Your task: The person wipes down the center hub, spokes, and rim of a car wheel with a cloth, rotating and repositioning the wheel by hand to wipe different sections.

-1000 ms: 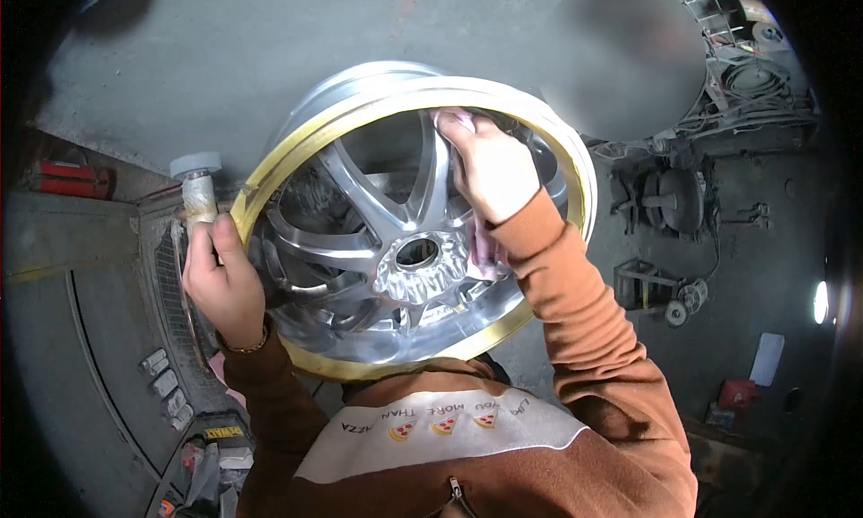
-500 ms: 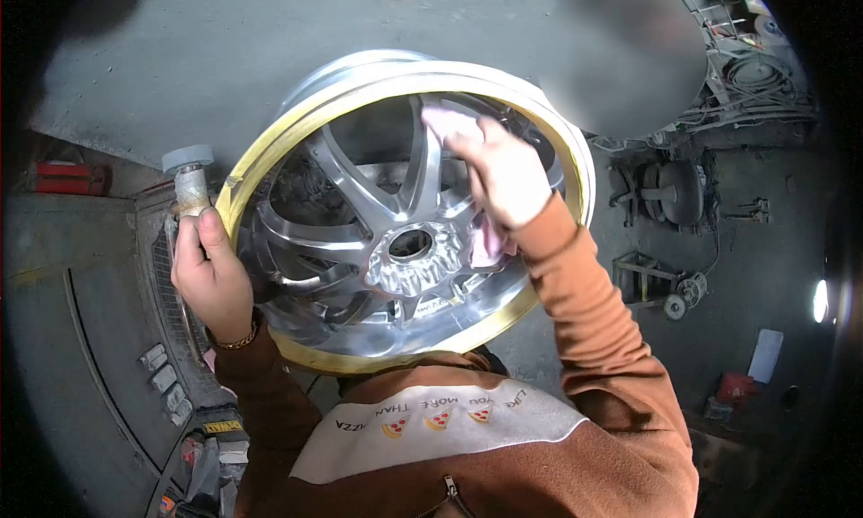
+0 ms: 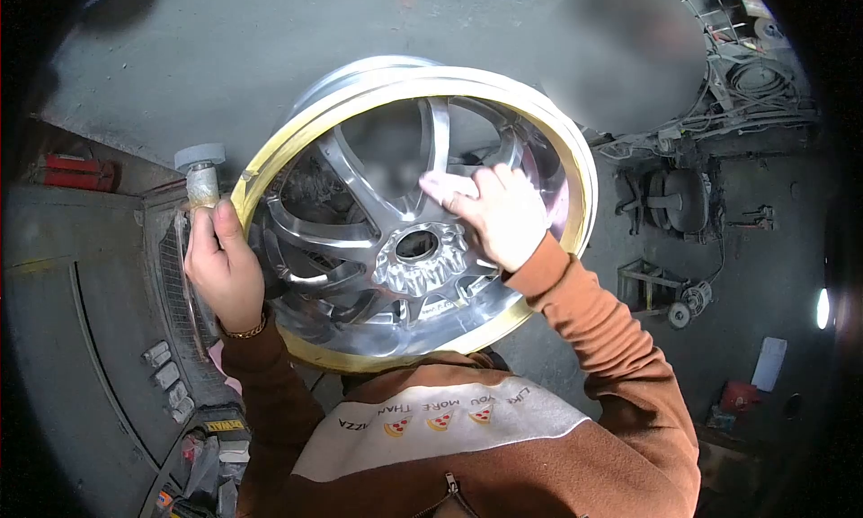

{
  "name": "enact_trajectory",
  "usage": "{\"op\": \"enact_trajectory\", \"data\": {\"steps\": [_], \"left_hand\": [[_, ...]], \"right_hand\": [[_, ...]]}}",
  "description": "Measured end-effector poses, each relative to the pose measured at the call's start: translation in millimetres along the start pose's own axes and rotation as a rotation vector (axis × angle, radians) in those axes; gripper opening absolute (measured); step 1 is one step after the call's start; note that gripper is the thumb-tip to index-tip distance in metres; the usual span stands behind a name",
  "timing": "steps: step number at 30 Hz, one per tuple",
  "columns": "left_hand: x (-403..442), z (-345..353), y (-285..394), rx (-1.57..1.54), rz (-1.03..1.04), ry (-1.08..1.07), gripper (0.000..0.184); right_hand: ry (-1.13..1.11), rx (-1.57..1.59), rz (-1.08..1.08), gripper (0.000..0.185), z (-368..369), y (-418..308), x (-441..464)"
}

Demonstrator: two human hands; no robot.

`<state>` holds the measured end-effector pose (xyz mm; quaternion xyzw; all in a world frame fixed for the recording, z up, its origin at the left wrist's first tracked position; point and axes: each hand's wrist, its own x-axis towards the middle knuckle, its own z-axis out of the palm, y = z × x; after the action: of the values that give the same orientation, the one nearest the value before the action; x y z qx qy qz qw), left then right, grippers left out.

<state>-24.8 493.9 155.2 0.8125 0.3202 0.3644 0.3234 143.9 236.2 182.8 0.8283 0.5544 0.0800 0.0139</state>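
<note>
A shiny alloy wheel (image 3: 360, 235) with several spokes stands tilted in front of me, yellow tape (image 3: 316, 123) round its rim. My right hand (image 3: 508, 212) lies over the upper right spokes near the hub, fingers closed on a pink cloth (image 3: 435, 185). Most of that cloth is hidden by the hand; more pink shows at the rim behind it. Left of the wheel, my left hand (image 3: 225, 262) is closed round the lower end of a pale, stained cylinder (image 3: 202, 187) with a wide grey round top. What kind of thing it is, I cannot tell.
A red toolbox (image 3: 76, 172) stands at the far left, and a yellow-and-black DeWalt case (image 3: 222, 424) at lower left. An office chair (image 3: 679, 199), a small wheeled frame (image 3: 670, 293) and coiled cable (image 3: 757, 76) are on the right.
My right hand has moved down from the upper spoke towards the hub with the cloth. My left hand and the capped cylinder have shifted slightly right in view.
</note>
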Motion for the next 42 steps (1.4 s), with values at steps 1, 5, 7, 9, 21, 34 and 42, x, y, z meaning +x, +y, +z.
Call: {"op": "enact_trajectory", "data": {"steps": [1,5,7,9,21,34,42], "left_hand": [[0.5,1.6,1.3,-0.011,0.028,0.026,0.034],[-0.6,1.3,-0.2,-0.041,0.046,0.048,0.035],[-0.6,-0.6,1.4,-0.043,0.037,0.035,0.034],[-0.8,-0.2,2.8,-0.047,0.009,0.022,0.034],[0.5,-1.7,3.9,0.000,0.008,-0.001,0.033],[-0.2,-0.2,2.2,-0.029,0.046,0.015,0.031],[1.8,-0.6,5.7,0.033,0.054,0.029,0.031]], "right_hand": [[0.033,0.009,0.011,0.038,1.0,7.1,8.4],[0.198,0.167,0.133,0.040,12.5,31.1,41.4],[0.161,0.167,0.110,0.040,9.2,30.3,32.9],[0.138,0.131,0.018,0.039,7.1,18.0,7.8],[0.249,0.292,0.302,0.031,19.5,22.8,42.8],[0.154,0.268,0.217,0.033,5.2,18.0,28.4],[0.117,0.017,0.075,0.042,-4.8,-3.7,-1.8]]}}
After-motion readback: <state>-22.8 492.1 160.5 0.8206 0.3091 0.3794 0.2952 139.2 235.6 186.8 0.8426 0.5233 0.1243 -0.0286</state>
